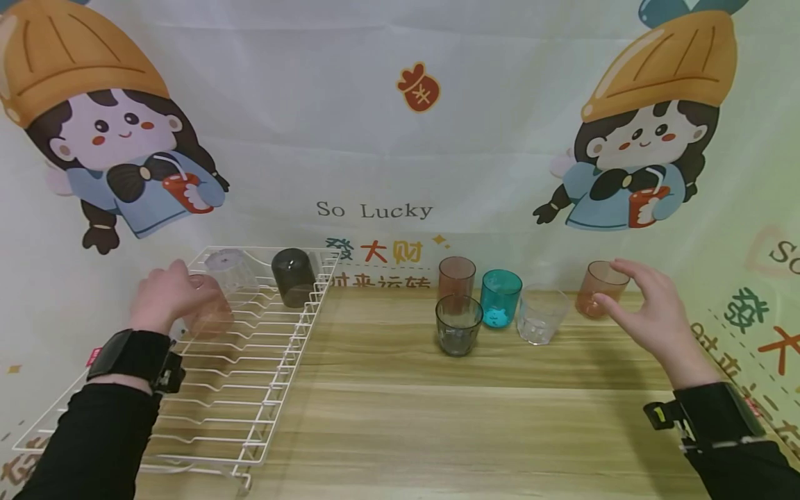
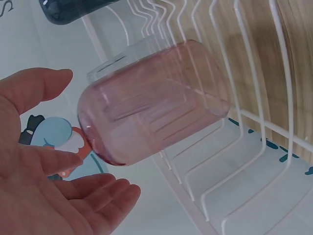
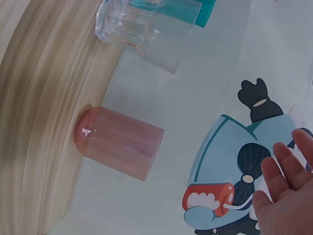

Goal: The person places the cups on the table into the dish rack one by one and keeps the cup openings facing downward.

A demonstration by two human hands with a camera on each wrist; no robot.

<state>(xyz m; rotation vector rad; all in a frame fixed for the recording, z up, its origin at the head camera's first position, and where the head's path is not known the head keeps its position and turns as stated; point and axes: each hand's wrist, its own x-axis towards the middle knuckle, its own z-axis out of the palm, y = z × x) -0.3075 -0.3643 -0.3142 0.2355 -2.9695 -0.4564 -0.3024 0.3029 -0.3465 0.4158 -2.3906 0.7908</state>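
At the left, a pink glass point(image 1: 215, 316) stands upside down on the white wire rack point(image 1: 269, 389). My left hand point(image 1: 164, 295) is beside it; in the left wrist view the thumb and fingers are spread, apart from the glass point(image 2: 151, 107). Behind it on the rack are an upturned clear glass point(image 1: 226, 267) and an upturned dark grey glass point(image 1: 292, 274). On the right, another pink glass point(image 1: 596, 292) stands upright on the table. My right hand point(image 1: 656, 319) is close beside this glass, thumb and fingers apart around its near side, and the right wrist view shows a gap between them.
Upright on the wooden table point(image 1: 437, 423) stand a third pink glass point(image 1: 456, 272), a grey glass point(image 1: 458, 330), a teal glass point(image 1: 500, 298) and a clear glass point(image 1: 542, 316), close together. A printed cloth point(image 1: 350, 139) hangs behind the table and along its sides.
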